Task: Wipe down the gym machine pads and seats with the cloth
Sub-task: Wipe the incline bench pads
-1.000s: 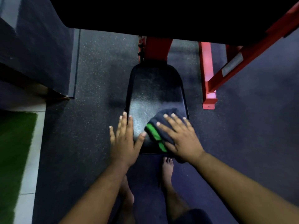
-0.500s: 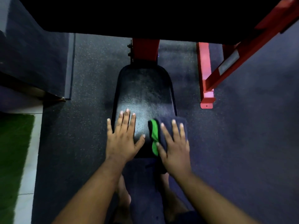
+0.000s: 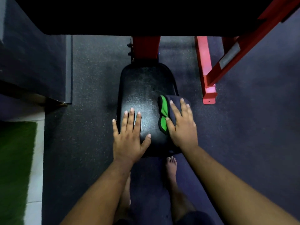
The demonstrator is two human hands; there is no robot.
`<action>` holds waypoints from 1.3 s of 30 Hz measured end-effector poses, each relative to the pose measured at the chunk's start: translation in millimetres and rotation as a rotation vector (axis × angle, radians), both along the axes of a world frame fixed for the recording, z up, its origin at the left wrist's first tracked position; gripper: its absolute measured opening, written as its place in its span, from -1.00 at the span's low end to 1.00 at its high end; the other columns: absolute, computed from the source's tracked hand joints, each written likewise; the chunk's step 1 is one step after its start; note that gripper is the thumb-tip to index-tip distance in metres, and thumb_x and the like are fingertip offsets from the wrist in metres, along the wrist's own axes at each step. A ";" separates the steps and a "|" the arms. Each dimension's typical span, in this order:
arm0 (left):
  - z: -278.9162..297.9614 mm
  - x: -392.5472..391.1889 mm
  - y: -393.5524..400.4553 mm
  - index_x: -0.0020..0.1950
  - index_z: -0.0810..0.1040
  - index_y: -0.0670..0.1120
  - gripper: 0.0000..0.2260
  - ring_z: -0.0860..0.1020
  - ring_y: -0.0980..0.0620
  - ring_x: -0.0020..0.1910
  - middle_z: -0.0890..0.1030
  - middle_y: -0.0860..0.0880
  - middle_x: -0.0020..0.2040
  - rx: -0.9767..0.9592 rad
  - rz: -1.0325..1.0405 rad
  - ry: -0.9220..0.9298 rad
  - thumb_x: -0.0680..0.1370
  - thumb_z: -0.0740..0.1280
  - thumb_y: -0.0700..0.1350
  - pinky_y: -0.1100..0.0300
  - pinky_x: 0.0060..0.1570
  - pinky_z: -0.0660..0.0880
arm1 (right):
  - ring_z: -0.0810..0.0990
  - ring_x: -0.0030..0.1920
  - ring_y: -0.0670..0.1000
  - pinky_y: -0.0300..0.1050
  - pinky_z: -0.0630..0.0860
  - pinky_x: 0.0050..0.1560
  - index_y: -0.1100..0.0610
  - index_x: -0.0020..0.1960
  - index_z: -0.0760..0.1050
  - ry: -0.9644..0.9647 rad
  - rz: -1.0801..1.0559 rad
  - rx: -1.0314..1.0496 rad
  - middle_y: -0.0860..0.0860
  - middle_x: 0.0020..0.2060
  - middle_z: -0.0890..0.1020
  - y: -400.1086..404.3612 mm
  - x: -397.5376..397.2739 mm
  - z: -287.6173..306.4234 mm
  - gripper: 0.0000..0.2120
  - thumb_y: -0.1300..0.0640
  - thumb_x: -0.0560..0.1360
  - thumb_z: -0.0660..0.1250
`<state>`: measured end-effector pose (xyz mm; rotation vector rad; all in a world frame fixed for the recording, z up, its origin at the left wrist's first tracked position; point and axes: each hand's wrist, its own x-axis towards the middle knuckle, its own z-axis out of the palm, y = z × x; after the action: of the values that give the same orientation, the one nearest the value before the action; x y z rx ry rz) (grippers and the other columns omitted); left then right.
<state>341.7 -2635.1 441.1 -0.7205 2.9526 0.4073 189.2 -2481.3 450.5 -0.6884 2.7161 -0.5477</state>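
A black padded seat sits low in the middle of the head view, mounted on a red post. My left hand lies flat on the seat's near left corner, fingers spread, holding nothing. My right hand presses a folded dark cloth with green edging against the seat's right edge. The cloth hangs partly over that edge. My bare feet stand on the floor just in front of the seat.
A large black pad overhangs the top of the view. Red frame bars stand on the floor to the right of the seat. Dark rubber flooring surrounds it, with green turf at the far left.
My right hand has slid the cloth from the seat's near right corner up along its right edge. My left hand has stayed on the near left corner.
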 end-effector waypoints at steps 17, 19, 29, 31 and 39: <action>115.6 81.3 -51.8 0.36 0.55 -0.14 -0.45 0.61 0.00 0.19 0.67 -0.04 0.20 1.090 0.416 0.042 0.54 0.42 0.21 0.23 0.21 0.47 | 0.29 0.52 0.04 0.17 0.28 0.46 -0.20 0.52 0.37 -0.309 -0.017 -0.144 -0.14 0.55 0.34 -67.1 184.2 101.3 -0.43 0.13 0.55 0.32; 157.7 82.7 -41.4 0.07 0.65 -0.14 -0.74 0.60 0.08 -0.12 0.69 0.00 -0.12 1.124 0.369 0.087 0.55 0.47 0.04 0.23 -0.10 0.51 | 0.30 0.52 0.02 0.15 0.31 0.45 -0.19 0.51 0.40 -0.270 -0.093 -0.203 -0.14 0.53 0.37 -45.6 187.1 141.7 -0.44 0.13 0.54 0.36; 328.5 54.0 73.2 0.06 0.53 -0.06 -0.95 0.56 0.16 -0.17 0.62 0.00 -0.11 1.186 -0.014 0.091 0.64 0.36 -0.18 0.36 -0.15 0.50 | 0.47 0.33 0.00 -0.04 0.42 0.36 -0.04 0.41 0.45 -0.173 -0.333 -0.403 -0.08 0.31 0.57 90.5 195.4 302.7 -0.42 -0.15 0.45 0.48; 351.6 47.8 110.5 0.11 0.51 -0.10 -0.93 0.55 0.12 -0.12 0.61 -0.05 -0.07 1.207 -0.093 0.086 0.64 0.35 -0.16 0.31 -0.09 0.49 | 0.56 0.21 -0.03 -0.02 0.50 0.26 -0.01 0.31 0.52 -0.132 -0.453 -0.464 -0.08 0.18 0.64 127.7 198.9 327.7 -0.56 -0.03 0.47 0.50; 412.7 32.2 256.3 0.05 0.50 -0.12 -0.84 0.52 0.21 -0.32 0.57 0.03 -0.21 1.182 -0.384 -0.004 0.60 0.42 -0.08 0.36 -0.34 0.43 | 0.65 0.07 -0.08 -0.44 0.47 0.05 0.08 0.26 0.66 -0.027 -0.722 -0.612 -0.01 0.10 0.73 269.1 216.1 390.0 -0.64 0.34 0.54 0.30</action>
<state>373.9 -2378.8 853.8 0.0077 2.1147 1.7841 405.3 -2212.2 840.4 0.2371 2.7064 -1.5656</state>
